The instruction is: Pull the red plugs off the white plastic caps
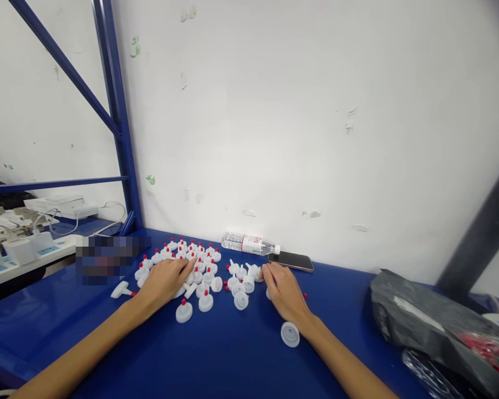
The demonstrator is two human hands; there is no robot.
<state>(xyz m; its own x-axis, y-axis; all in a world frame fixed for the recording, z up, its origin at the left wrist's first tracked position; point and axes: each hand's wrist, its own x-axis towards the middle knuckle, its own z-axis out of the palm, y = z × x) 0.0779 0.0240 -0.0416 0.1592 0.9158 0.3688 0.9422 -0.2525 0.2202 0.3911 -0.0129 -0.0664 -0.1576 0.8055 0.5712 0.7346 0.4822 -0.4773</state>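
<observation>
My left hand reaches into a cluster of white nozzle caps with red tips, most standing upright on the blue table. Its thumb and fingers are drawn together, and the hand hides whatever lies under them. To the right, my right hand is closed, its fingers curled down beside a small heap of white nozzle caps, lying in different directions. What its fingertips grip is hidden. One round white cap, turned with its hollow side up, lies by my right wrist. Another loose cap lies on its side left of my left forearm.
Against the wall lies a clear plastic bottle, with a phone beside it. A dark grey plastic bag rests at the right. Power strips with white plugs and a blue metal frame stand at the left.
</observation>
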